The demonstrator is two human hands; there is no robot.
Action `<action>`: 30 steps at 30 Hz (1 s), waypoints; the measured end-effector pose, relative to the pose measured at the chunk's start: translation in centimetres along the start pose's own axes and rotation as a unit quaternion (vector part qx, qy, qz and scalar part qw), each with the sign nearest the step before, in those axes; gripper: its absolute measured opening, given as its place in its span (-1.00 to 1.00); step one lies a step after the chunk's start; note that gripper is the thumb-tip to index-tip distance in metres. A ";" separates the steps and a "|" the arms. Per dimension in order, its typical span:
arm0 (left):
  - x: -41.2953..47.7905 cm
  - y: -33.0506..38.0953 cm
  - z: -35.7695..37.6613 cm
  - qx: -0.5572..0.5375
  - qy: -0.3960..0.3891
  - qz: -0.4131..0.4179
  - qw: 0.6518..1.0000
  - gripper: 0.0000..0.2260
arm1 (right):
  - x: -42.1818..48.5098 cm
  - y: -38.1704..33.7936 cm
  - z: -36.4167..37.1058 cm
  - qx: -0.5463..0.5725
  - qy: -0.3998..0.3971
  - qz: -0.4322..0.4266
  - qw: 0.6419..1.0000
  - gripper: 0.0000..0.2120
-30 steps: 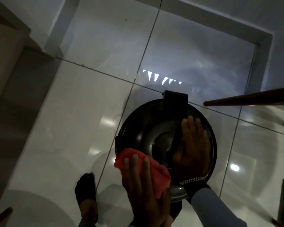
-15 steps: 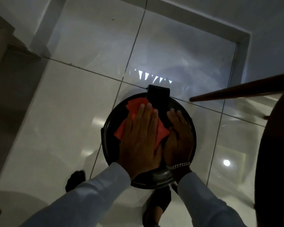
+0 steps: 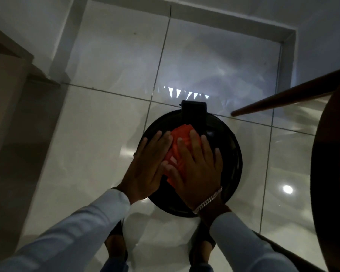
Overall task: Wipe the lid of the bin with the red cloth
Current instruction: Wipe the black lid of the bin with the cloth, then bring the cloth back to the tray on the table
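Observation:
The round black bin lid [image 3: 231,154] lies below me on the tiled floor, its hinge block [image 3: 193,112] at the far side. The red cloth [image 3: 178,146] is bunched on the lid's middle. My right hand [image 3: 199,167] lies flat over the cloth's right part and presses it onto the lid; a silver bracelet is on that wrist. My left hand [image 3: 149,163] rests flat on the lid's left part, fingers spread, its thumb at the cloth's left edge. Most of the lid's centre is hidden under both hands.
A brown wooden chair leg [image 3: 283,97] slants in from the right, ending close to the bin's far right rim, with the dark chair seat [image 3: 334,163] at the right edge. Wall skirting [image 3: 224,18] bounds the floor ahead. My feet [image 3: 116,242] stand just before the bin.
The cloth moved from the lid's near left edge to its far middle. My left hand slid off it to the left, and my right hand now covers it.

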State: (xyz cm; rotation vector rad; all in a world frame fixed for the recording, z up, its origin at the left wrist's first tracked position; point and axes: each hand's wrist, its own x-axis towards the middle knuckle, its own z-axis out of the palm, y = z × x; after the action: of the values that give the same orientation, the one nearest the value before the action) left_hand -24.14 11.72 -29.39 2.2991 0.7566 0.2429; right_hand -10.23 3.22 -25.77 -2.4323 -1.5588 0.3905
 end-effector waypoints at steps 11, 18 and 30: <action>0.4 -0.5 1.7 0.024 0.092 0.000 0.996 -0.54 | -4.7 3.9 0.6 -0.034 0.038 -0.123 0.991 -0.46; 0.3 2.3 -1.2 0.082 -0.008 -0.038 0.996 -0.52 | -5.4 3.9 -5.5 0.001 -0.021 0.070 0.997 -0.45; 2.2 29.9 -13.1 -0.466 -0.044 -0.258 0.845 -0.47 | -8.2 -1.5 -28.8 0.553 0.253 0.331 0.722 -0.73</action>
State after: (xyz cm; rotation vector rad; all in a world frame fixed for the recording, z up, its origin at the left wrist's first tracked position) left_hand -13.70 2.80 0.28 1.1313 0.9132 0.1892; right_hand -4.99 -4.95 2.59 -1.7068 -0.0162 0.4989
